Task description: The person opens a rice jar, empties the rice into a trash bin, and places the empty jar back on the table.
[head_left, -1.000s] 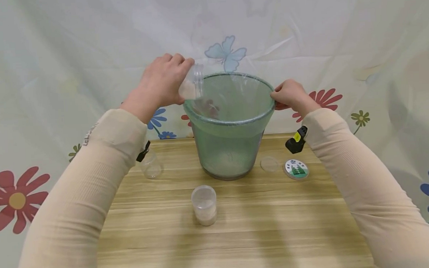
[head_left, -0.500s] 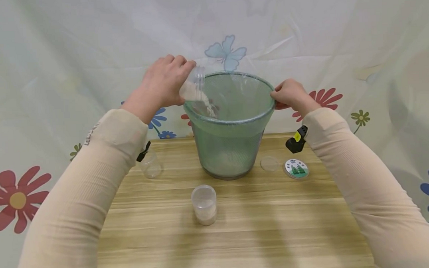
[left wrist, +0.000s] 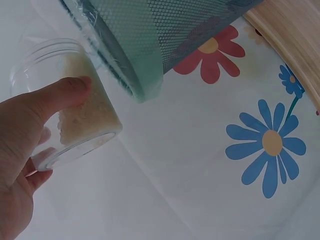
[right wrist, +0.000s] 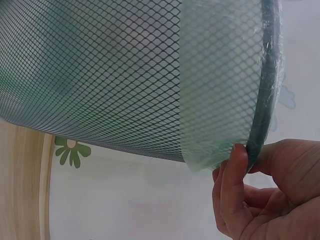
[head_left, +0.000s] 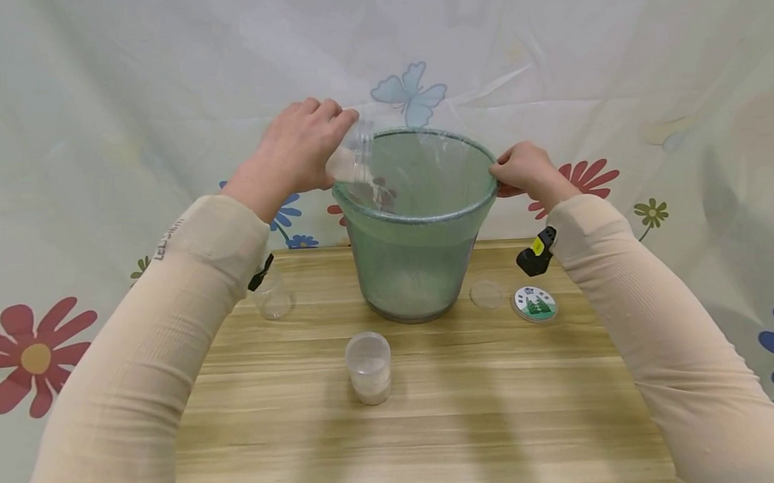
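So my left hand (head_left: 298, 148) has a clear jar (head_left: 351, 156) gripped, tipped sideways, upper middle of the frame, pale grains (left wrist: 85, 115) trickling into the green mesh basket (head_left: 410, 262) at centre. My right hand (head_left: 529, 169), right of centre, is pinching its rim (head_left: 418, 218). Part-filled cup (head_left: 370, 375) sits lower middle.

Below the left grip (head_left: 301, 144), a transparent jar (head_left: 275, 304) stands on the wooden table (head_left: 434, 434); an open clear tub (head_left: 369, 370) with pale contents is nearer the viewer. Below the right grip (head_left: 526, 169) lies a round lid (head_left: 535, 304) with a green picture, a clear disc (head_left: 487, 295), probably another lid, just inward. Behind both hangs pale cloth (head_left: 587, 60) printed with flowers (head_left: 35, 358).
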